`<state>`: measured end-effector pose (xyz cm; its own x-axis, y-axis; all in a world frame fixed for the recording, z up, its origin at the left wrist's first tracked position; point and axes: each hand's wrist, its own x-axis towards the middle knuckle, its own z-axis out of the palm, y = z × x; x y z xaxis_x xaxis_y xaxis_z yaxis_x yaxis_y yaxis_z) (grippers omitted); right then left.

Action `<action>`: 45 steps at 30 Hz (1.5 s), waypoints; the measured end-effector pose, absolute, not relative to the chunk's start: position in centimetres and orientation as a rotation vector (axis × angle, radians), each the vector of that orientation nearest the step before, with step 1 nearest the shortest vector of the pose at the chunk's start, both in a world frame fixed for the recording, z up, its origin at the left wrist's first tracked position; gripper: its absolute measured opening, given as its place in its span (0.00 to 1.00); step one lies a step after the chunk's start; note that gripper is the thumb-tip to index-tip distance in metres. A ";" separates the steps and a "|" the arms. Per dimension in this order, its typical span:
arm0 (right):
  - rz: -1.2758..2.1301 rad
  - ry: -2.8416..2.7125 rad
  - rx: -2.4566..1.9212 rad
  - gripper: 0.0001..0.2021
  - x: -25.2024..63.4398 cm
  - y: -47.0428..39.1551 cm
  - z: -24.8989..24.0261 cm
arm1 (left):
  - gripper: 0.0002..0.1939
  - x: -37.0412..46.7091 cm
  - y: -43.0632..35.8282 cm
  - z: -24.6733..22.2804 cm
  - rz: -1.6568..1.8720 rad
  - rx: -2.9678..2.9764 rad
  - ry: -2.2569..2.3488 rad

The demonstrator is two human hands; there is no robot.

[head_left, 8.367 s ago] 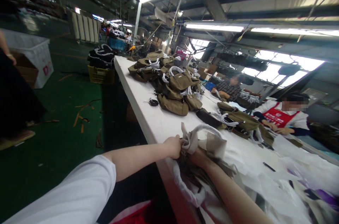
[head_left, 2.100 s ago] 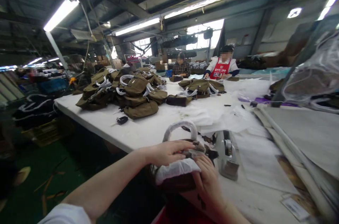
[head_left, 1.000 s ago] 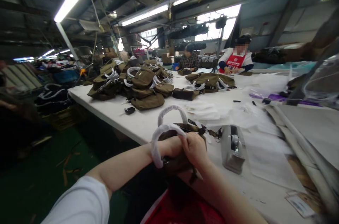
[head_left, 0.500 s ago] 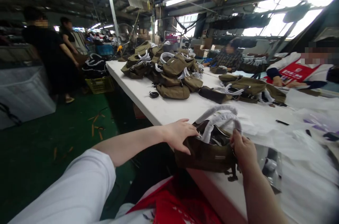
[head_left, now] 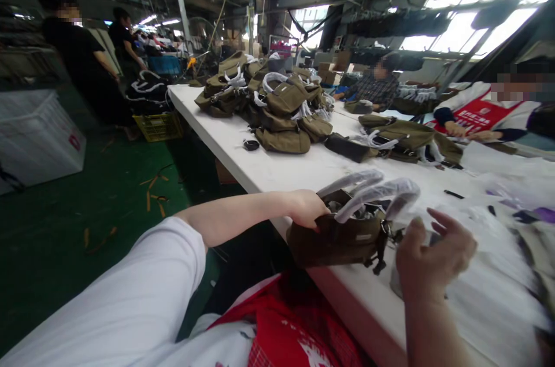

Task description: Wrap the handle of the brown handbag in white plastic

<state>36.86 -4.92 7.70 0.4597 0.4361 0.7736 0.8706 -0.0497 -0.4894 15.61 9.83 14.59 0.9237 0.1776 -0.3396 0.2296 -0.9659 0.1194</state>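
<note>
A small olive-brown bag (head_left: 342, 237) sits at the near edge of the white counter (head_left: 277, 173), close to the person's body, so both arms can work on it without stretching. The left hand (head_left: 309, 209) is closed on the bag's left end, fingers curled over the top rim; that grip seems meant to pin the bag down and keep its mouth facing up. The right hand (head_left: 433, 254) hovers just right of the bag, open with fingers spread and loosely bent, holding nothing and not touching the fabric. The bag's two handles (head_left: 377, 188), wrapped in pale protective film, arch above its opening and lean away from the left hand, probably because the wrap keeps them stiff. A dark strap clip hangs off the bag's right side, over the counter edge.

Beyond the bag, further along the counter, a heap of finished bags (head_left: 277, 110) of the same colour lies stacked, with a small black key fob (head_left: 250, 144) just before it. A second, flatter group of bags (head_left: 399, 138) lies to the right of the heap, in front of two seated co-workers (head_left: 481, 115). Left of the counter, two people in dark clothes (head_left: 82, 55) stand on the green floor near a white crate (head_left: 39, 136).
</note>
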 end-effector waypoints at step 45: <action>0.501 -0.885 -1.739 0.26 38.7 -8.1 3.8 | 0.30 27.0 3.9 14.2 -0.549 2.774 0.372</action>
<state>38.70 -8.07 3.76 0.6361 0.7663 0.0899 0.3173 -0.1536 -0.9358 27.04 3.89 14.20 0.8940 0.1937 -0.4041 0.3036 -0.9251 0.2282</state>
